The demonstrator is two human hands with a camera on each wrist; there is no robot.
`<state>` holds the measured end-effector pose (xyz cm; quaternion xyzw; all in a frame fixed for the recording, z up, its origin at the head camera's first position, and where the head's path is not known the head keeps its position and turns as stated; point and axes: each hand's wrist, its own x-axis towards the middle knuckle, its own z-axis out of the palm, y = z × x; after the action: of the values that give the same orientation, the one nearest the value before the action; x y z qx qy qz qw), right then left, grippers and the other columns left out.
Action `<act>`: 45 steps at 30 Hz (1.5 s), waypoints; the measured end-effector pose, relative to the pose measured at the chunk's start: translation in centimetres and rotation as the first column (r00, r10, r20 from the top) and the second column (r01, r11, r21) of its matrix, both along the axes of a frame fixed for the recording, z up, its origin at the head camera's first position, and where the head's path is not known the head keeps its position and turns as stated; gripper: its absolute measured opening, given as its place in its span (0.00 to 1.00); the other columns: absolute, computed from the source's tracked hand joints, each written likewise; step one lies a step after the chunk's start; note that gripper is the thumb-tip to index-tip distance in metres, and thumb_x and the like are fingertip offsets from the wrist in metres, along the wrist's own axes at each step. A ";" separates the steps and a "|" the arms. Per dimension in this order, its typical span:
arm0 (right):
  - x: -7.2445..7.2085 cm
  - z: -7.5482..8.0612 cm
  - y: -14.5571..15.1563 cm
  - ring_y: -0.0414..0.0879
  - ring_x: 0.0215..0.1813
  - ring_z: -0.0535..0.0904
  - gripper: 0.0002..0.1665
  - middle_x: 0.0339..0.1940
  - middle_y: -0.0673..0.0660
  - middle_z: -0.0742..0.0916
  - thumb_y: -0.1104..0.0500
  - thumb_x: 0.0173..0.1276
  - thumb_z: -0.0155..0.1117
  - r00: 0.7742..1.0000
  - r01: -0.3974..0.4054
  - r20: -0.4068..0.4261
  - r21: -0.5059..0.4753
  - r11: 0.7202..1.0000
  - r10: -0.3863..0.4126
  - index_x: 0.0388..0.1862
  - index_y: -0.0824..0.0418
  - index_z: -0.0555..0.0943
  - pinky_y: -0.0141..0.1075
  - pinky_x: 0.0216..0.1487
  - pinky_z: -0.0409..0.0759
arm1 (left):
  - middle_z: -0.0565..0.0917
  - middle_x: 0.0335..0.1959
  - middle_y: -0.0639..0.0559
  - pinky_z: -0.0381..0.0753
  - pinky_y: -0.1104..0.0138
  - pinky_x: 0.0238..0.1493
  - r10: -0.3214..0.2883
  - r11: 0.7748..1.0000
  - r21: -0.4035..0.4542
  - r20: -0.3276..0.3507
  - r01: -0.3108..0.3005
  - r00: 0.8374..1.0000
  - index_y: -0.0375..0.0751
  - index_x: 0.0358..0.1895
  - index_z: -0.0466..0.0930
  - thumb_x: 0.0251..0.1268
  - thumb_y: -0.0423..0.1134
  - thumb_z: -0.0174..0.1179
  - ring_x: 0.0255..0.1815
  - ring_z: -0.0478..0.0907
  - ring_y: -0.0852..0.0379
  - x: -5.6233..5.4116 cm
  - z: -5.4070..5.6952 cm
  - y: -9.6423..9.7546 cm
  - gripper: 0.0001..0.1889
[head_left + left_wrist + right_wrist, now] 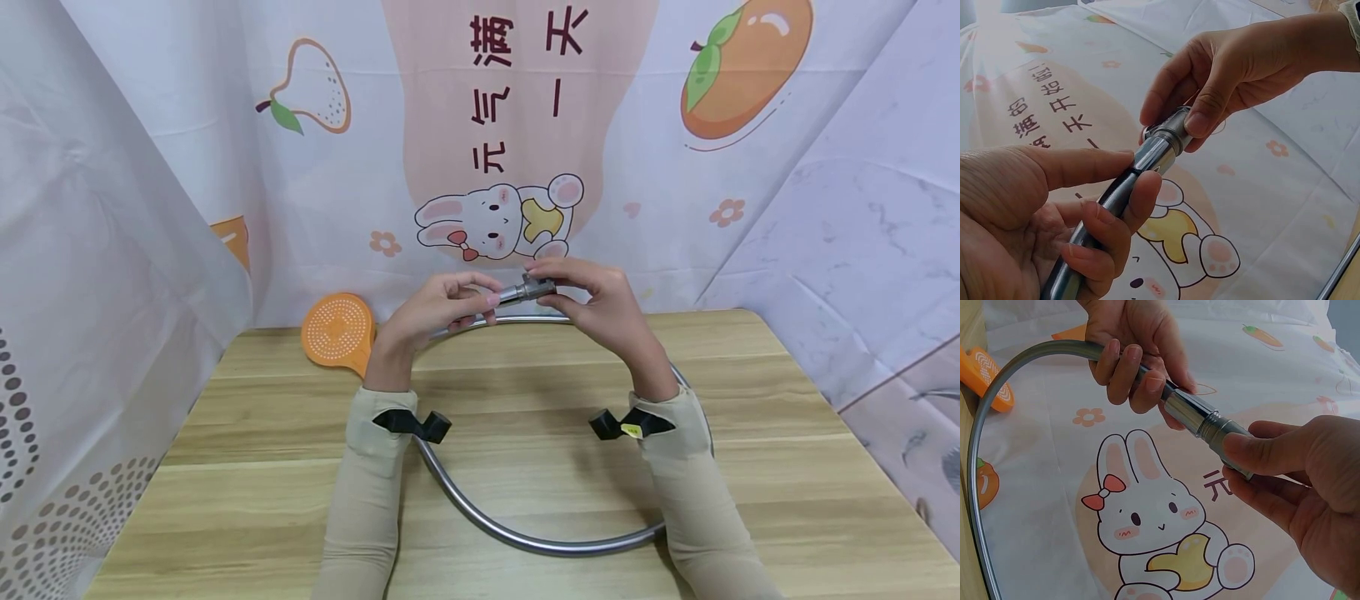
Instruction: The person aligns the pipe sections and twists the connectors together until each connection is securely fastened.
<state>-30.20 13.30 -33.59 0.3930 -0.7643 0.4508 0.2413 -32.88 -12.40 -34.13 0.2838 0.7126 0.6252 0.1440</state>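
My left hand (438, 310) grips the end of a silver shower hose (525, 543), with its thumb and fingers around the hose just behind the chrome end nut (1188, 411). From the other side, my right hand (603, 304) pinches a grey metal fitting (538, 288) between thumb and fingers. Fitting and nut meet end to end in one line, held up over the far part of the table. Threads (1211, 425) show at the joint in the right wrist view. Part of the fitting is hidden behind my right fingers.
An orange shower head (338, 330) lies at the far left of the wooden table (247, 500), its handle partly behind my left arm. The hose loops across the table beneath both arms. A printed curtain (322, 208) hangs at the back edge.
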 end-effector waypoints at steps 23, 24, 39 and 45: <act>0.2 0.1 0.0 0.33 0.61 0.82 0.24 0.53 0.62 0.90 0.78 0.55 0.74 1.000 -0.005 0.006 -0.006 1.000 0.005 0.51 0.66 0.87 0.30 0.58 0.83 | 0.85 0.28 0.51 0.63 0.73 0.22 0.042 0.999 -0.034 0.037 -0.041 0.998 0.33 0.49 0.84 0.77 0.37 0.57 0.22 0.66 0.57 0.1 0.0 0.0 0.11; 0.2 0.1 0.0 0.33 0.61 0.82 0.24 0.54 0.62 0.90 0.78 0.54 0.74 1.000 -0.005 0.004 -0.006 1.000 0.005 0.51 0.66 0.87 0.30 0.58 0.83 | 0.85 0.27 0.52 0.62 0.73 0.21 0.037 0.999 -0.026 0.038 -0.036 0.999 0.33 0.51 0.84 0.77 0.36 0.58 0.22 0.66 0.57 0.1 -0.1 0.0 0.11; 0.1 -0.1 0.0 0.35 0.62 0.82 0.24 0.53 0.62 0.89 0.79 0.54 0.75 1.000 -0.008 -0.001 -0.004 1.000 0.008 0.51 0.66 0.87 0.30 0.58 0.82 | 0.85 0.28 0.40 0.59 0.70 0.20 0.010 1.000 -0.012 0.006 -0.010 1.000 0.38 0.57 0.80 0.71 0.33 0.62 0.18 0.63 0.59 -0.1 -0.2 0.0 0.14; 0.1 0.1 0.0 0.33 0.61 0.82 0.24 0.54 0.62 0.89 0.78 0.55 0.74 1.000 -0.004 -0.004 0.001 1.000 0.004 0.51 0.66 0.87 0.30 0.58 0.82 | 0.85 0.27 0.42 0.59 0.70 0.20 0.008 1.000 -0.013 0.005 -0.008 1.000 0.34 0.60 0.77 0.71 0.32 0.62 0.19 0.62 0.57 -0.2 -0.3 0.1 0.16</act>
<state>-30.06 13.28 -33.53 0.3957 -0.7633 0.4500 0.2415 -33.11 -12.35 -34.44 0.2785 0.7173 0.6220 0.1451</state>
